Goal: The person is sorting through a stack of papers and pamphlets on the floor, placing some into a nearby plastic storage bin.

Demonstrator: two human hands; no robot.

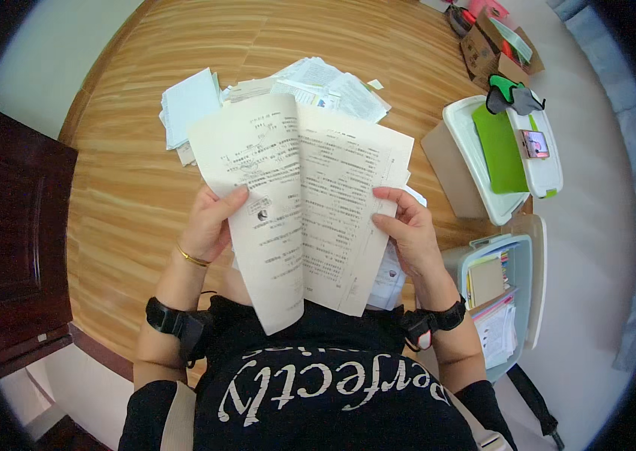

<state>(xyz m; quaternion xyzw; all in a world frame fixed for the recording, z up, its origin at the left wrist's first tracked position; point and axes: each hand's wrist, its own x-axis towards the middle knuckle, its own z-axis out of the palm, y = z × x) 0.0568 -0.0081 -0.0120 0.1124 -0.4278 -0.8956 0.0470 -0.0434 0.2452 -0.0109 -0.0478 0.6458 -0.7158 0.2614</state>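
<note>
A folded set of printed paper sheets [332, 225] is spread before me like a booklet, its print upside down from my side. My left hand [213, 217] grips the left leaf, thumb on top. The right edge is pinched between the thumb and finger of my right hand [408, 225]. Below the right half, another printed sheet [388, 279] shows partly in my lap; the booklet hides the rest. Beyond it, a loose heap of printed papers [323, 79] lies on the floor, beside a stack of white sheets [191, 107].
To the right stands a lidded plastic storage box [450, 163] with a phone [535, 144] and a green-grey cloth item [512, 96] on top. Nearer is an uncovered blue bin [524, 293] of books and papers. A cardboard box [481, 48] stands farther back; a dark door [22, 237] is left.
</note>
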